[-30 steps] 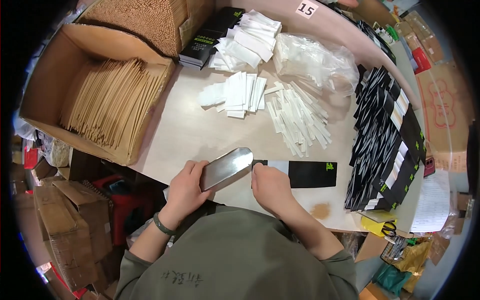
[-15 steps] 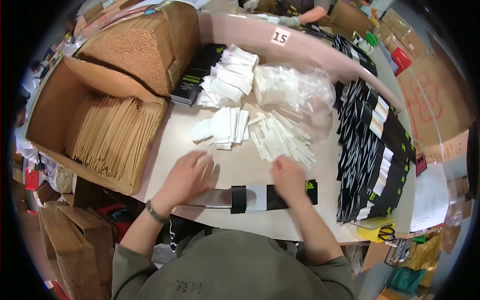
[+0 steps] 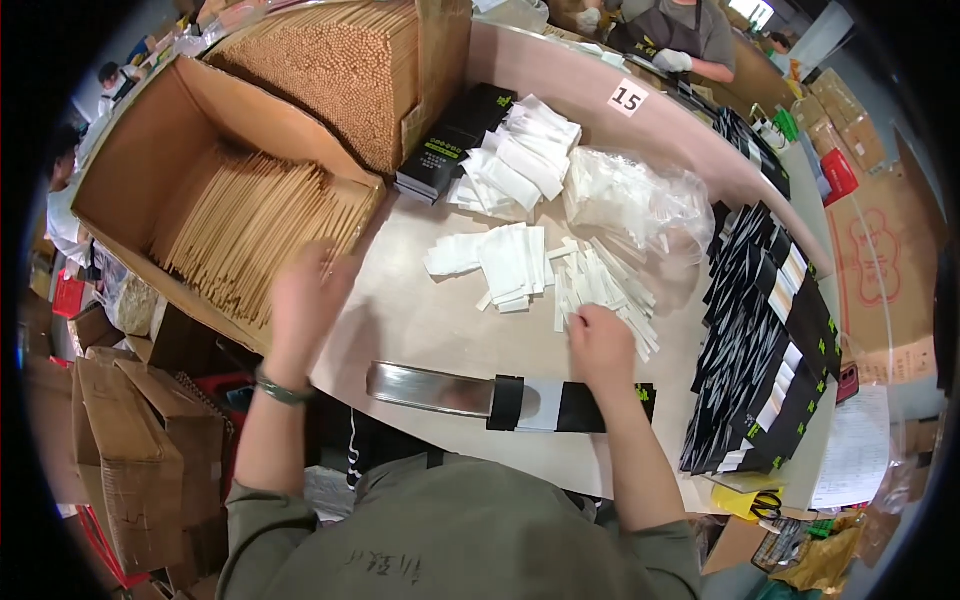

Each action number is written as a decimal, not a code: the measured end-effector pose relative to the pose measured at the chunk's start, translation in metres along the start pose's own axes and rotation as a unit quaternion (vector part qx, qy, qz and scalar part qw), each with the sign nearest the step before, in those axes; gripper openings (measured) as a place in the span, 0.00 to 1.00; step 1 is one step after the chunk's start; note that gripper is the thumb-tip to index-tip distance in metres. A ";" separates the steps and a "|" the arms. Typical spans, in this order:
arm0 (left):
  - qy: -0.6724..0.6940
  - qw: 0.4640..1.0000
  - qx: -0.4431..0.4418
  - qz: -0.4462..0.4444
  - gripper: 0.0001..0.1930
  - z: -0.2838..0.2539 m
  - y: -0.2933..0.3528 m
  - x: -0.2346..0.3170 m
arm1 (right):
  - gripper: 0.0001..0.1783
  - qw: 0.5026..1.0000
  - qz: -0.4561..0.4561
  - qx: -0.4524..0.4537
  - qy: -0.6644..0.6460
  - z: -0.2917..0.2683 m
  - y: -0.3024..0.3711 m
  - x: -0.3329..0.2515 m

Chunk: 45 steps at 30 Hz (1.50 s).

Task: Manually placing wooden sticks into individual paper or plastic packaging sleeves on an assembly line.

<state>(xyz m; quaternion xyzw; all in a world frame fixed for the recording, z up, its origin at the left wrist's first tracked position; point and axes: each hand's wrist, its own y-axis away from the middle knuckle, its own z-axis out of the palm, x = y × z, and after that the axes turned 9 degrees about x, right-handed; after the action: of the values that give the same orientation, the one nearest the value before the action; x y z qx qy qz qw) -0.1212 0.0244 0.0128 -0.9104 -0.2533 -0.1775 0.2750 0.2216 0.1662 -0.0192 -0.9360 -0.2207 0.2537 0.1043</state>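
Observation:
My left hand (image 3: 312,295) is smeared by motion at the right edge of the open cardboard box (image 3: 130,215), which holds many wooden chopsticks (image 3: 245,235). Whether its fingers grip anything does not show. Fingers curled, my right hand (image 3: 602,345) is at the near end of a pile of narrow white paper strips (image 3: 600,285); what is in it, if anything, is hidden. Below it lies a black sleeve (image 3: 582,408) with a white section, and a shiny metal trough (image 3: 430,388) runs into its left end through a black band (image 3: 508,402).
Flat white packets (image 3: 512,262) lie mid-table, with more white packets (image 3: 520,160) behind. A stack of black sleeves (image 3: 450,150), a clear plastic bag (image 3: 640,195) and filled black sleeves (image 3: 745,340) surround them. Beyond the partition (image 3: 560,65), a co-worker's gloved hand (image 3: 672,61) shows.
My left hand has moved left and away from the metal trough to the chopstick box. My right hand stays near the strips. The whole view has shifted, showing more of the co-worker.

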 end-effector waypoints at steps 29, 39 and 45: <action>0.333 0.924 0.133 -0.136 0.02 0.006 0.101 -0.015 | 0.05 0.944 -0.166 -0.214 -0.189 0.045 0.075 -0.090; 0.410 0.816 -0.356 -0.197 0.07 -0.024 0.098 -0.031 | 0.16 0.958 -0.224 -0.118 -0.136 -0.006 0.085 -0.040; 0.232 0.895 -0.359 -0.128 0.04 0.001 0.091 -0.007 | 0.19 0.947 -0.245 -0.137 -0.155 0.004 0.097 -0.035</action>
<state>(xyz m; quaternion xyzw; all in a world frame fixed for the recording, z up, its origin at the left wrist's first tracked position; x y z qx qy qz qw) -0.0762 -0.0435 -0.0284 -0.8398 -0.2161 -0.4960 -0.0450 0.2269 0.0651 -0.0375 -0.8074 -0.4895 0.3295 -0.0018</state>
